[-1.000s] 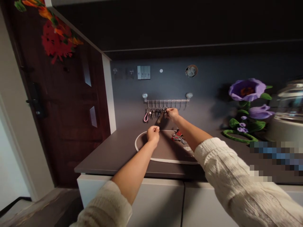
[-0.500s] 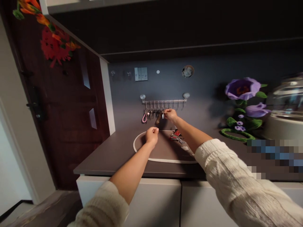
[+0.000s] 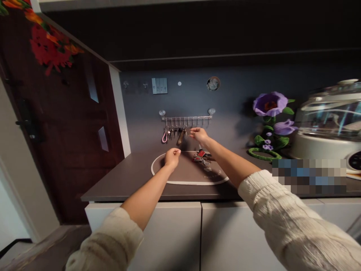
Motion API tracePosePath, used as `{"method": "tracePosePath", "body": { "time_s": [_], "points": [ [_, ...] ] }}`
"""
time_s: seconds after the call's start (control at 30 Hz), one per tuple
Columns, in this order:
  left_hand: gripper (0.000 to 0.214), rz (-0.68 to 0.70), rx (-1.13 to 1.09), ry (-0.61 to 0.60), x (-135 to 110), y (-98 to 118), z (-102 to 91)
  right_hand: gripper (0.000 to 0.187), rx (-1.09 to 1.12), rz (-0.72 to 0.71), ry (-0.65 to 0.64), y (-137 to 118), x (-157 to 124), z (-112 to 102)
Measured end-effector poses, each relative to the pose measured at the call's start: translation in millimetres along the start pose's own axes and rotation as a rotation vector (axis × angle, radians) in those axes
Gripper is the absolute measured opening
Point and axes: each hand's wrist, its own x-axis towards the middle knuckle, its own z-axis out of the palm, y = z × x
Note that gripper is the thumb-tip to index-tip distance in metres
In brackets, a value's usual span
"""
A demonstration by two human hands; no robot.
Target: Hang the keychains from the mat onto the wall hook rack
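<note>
Several bunches of keys (image 3: pixel 172 131) hang side by side from a clear hook rail (image 3: pixel 187 118) on the dark back panel. A pink loop strap (image 3: pixel 164 136) hangs at their left end, and a brown tag (image 3: pixel 180 139) farther right. Just right of the hanging keys is my right hand (image 3: pixel 199 136), its fingers stretched out and slightly apart, holding nothing visible. My left hand (image 3: pixel 172 157) is lower, over the mat, thumb and fingers pressed together; whatever they hold, if anything, cannot be made out. Between and below the hands, more keys with red pieces (image 3: pixel 202 156) lie on the brown mat (image 3: pixel 186 177).
The mat lies on a dark countertop (image 3: pixel 118 180) above white cabinet doors (image 3: pixel 169 233). Purple artificial flowers (image 3: pixel 270 104) and a glass-topped appliance (image 3: pixel 327 146) stand at right. A dark overhead cabinet (image 3: pixel 197 30) hangs above, and a dark red door (image 3: pixel 81 158) is at left.
My right hand has come away from the hanging keys, its fingers loosening, and a small gap shows between them. The view has shifted to the right. My left hand keeps its closed pose.
</note>
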Motion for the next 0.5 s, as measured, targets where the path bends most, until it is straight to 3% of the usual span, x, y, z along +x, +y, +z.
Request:
{"method": "tracePosePath", "body": {
  "time_s": [0.2,0.5],
  "points": [
    [0.004,0.035,0.108,-0.07,-4.6,2.2,3.3,0.009,-0.04,-0.027,-0.048,6.3,-27.6,-17.1],
    [0.011,0.039,0.505,-0.284,-6.9,9.0,18.3,0.005,-0.229,-0.003,-0.085,37.9,-62.4,-49.9]
  ]
}}
